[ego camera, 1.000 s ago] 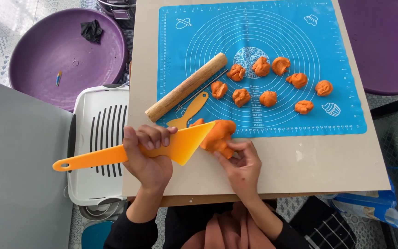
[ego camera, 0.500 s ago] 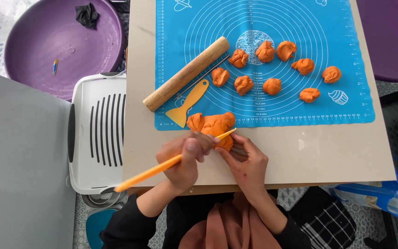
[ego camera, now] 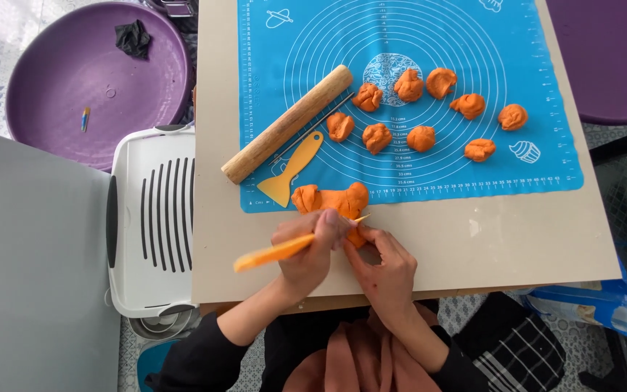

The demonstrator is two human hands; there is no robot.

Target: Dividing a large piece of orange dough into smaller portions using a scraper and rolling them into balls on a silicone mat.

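1. An orange plastic knife is gripped in the left hand, whose fingers are closed tight around the blade end; the handle is seen sticking out to the left and slightly toward the person, over the bare desk.
2. The knife's long axis is laid nearly across the view, left to right, with its thin tip pointed right and touching the orange dough lump.
3. The dough lump is found at the near edge of the blue silicone mat, partly on the mat and partly on the desk, just ahead of both hands; its long axis runs left to right, roughly in line with the knife.
4. The right hand is placed just beside the left, fingers curled toward the near right end of the lump; whether a piece is pinched there cannot be told, as the fingertips are hidden by the left hand.
5. Both hands are about equally near the lump; both forearms are brought in from the near desk edge, angled inward.
6. Ten small dough balls are scattered further out on the mat, well apart from the hands.
7. A wooden rolling pin and a small yellow scraper are lying diagonally at the mat's left side, untouched.
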